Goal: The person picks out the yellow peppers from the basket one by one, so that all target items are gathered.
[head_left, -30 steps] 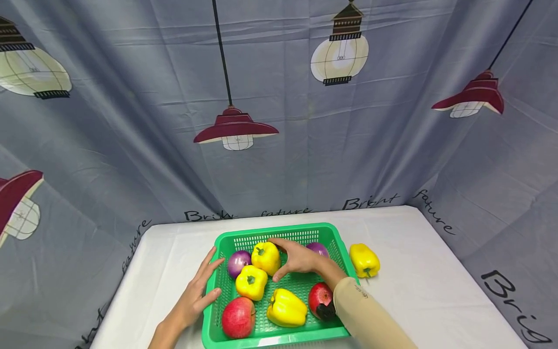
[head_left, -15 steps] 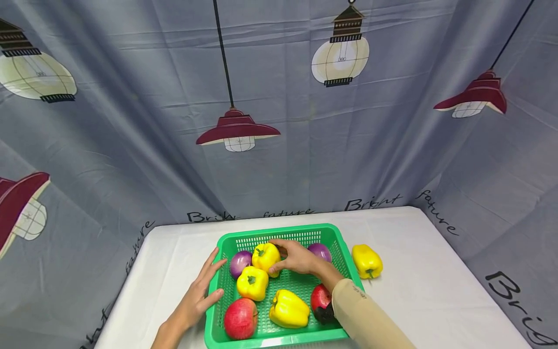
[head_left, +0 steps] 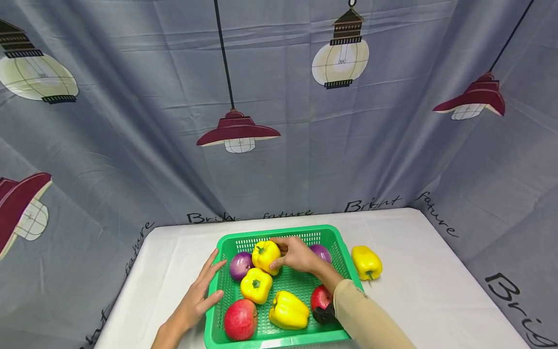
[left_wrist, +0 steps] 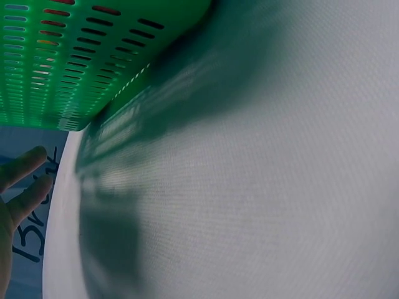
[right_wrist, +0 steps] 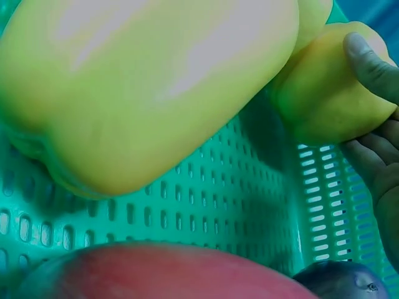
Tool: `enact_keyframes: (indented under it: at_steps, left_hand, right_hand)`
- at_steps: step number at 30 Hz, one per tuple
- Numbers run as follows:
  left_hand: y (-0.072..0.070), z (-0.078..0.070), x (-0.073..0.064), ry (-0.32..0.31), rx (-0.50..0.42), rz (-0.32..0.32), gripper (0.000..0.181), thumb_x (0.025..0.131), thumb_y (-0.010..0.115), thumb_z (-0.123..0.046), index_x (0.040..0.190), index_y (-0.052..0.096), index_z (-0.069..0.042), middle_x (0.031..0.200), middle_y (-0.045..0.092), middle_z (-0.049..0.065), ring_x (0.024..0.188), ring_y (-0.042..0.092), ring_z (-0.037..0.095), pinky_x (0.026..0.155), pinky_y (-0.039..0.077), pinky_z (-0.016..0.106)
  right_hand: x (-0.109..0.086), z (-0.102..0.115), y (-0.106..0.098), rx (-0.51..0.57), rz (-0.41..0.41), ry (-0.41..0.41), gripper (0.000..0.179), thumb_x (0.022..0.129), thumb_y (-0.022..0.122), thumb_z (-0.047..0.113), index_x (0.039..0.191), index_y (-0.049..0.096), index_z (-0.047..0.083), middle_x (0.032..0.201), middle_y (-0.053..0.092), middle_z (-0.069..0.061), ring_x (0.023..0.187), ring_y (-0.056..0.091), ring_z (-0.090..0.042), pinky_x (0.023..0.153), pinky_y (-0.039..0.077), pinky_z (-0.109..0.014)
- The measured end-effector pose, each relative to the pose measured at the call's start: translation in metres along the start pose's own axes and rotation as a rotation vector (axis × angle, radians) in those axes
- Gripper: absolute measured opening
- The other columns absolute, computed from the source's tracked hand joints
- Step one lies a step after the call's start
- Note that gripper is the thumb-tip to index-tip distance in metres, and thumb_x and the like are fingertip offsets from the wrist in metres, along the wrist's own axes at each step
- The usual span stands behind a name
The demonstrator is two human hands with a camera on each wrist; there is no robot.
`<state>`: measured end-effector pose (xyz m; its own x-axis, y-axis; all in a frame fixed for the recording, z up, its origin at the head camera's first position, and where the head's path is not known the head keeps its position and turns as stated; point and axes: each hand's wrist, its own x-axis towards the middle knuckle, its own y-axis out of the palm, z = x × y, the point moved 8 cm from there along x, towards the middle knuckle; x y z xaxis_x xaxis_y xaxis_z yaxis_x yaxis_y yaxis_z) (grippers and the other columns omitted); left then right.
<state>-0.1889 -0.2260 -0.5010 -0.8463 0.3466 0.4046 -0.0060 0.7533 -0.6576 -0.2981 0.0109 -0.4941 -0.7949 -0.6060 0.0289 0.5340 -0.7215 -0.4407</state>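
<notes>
A: Where is the lobed yellow bell pepper with green stem (head_left: 264,256)?

B: It is inside the green plastic basket (head_left: 210,320), in the far left part. The right hand (head_left: 298,254) holds it, with thumb and fingers curled on its side. I suppose this is because its skin looks smooth and rounded, so a looser hold could slip. Whether it touches the basket floor, I cannot tell.

A: And the left hand (head_left: 196,296)?

B: Its fingers are spread apart at the left rim. Perhaps it serves to steady the basket, whose slotted walls look thin and light. Firm contact I cannot confirm.

A: What lies around?

B: A glossy purple ball-shaped vegetable (head_left: 241,266) is beside the held pepper. A squat yellow pepper (head_left: 256,285) stands nearer the person, stem upward. A longer yellow pepper (head_left: 289,310) lies sideways, probably the steadier position for it. A round red fruit (head_left: 240,320) occupies the near left corner. Outside, another yellow pepper (head_left: 366,262) lies on the white cloth (head_left: 418,291).
</notes>
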Motion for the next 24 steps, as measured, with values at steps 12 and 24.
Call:
enact_keyframes:
  at_steps: [12,24]
  left_hand:
    - [0.002,0.001,-0.001,-0.006,-0.008,0.005,0.067,0.09,0.061,-0.015,0.154,0.04,-0.009,0.167,0.015,0.012,0.147,0.028,0.036,0.097,0.036,0.073]
    - [0.001,0.0,-0.001,0.003,-0.007,0.003,0.067,0.09,0.061,-0.014,0.154,0.04,-0.009,0.167,0.016,0.013,0.147,0.028,0.034,0.097,0.036,0.073]
  right_hand:
    - [-0.004,0.006,-0.011,0.082,-0.028,0.017,0.077,0.081,0.086,0.01,0.146,0.048,-0.006,0.137,0.061,-0.017,0.125,0.059,-0.027,0.098,0.05,-0.035]
    - [-0.013,0.022,-0.04,0.22,-0.121,0.001,0.079,0.084,0.083,0.009,0.15,0.042,-0.005,0.145,0.053,-0.021,0.127,0.057,-0.033,0.096,0.051,-0.036]
